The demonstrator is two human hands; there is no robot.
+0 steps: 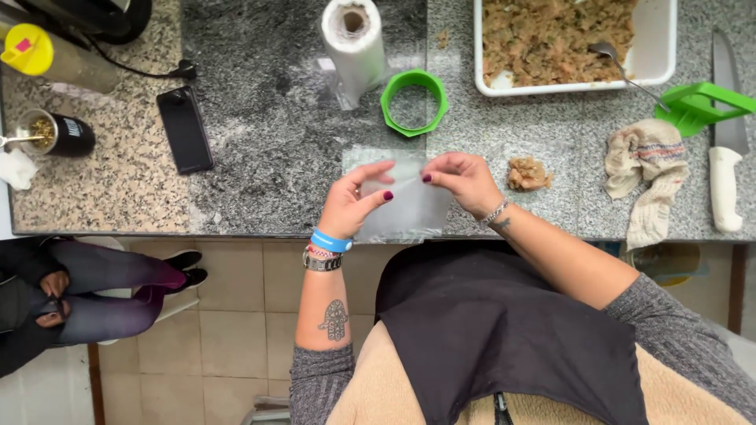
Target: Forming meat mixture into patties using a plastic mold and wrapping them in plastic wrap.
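My left hand point(350, 203) and my right hand point(465, 182) both pinch a thin clear plastic sheet point(409, 206) just above the granite counter point(268, 157), near its front edge. The fingers pull at the sheet's top edge, as if peeling layers apart. A small lump of brown minced filling point(528, 173) lies on the counter just right of my right hand. A green ring mould point(414, 102) sits beyond the sheet.
A white tray of the same filling point(657, 47) with a spoon point(622, 67) stands at the back right. Beside it are a crumpled cloth point(647, 169), a green tool point(701, 106) and a white-handled knife point(726, 142). A paper towel roll point(354, 43), black phone point(185, 130) and cup point(55, 134) lie left. A person sits on the floor point(79, 295).
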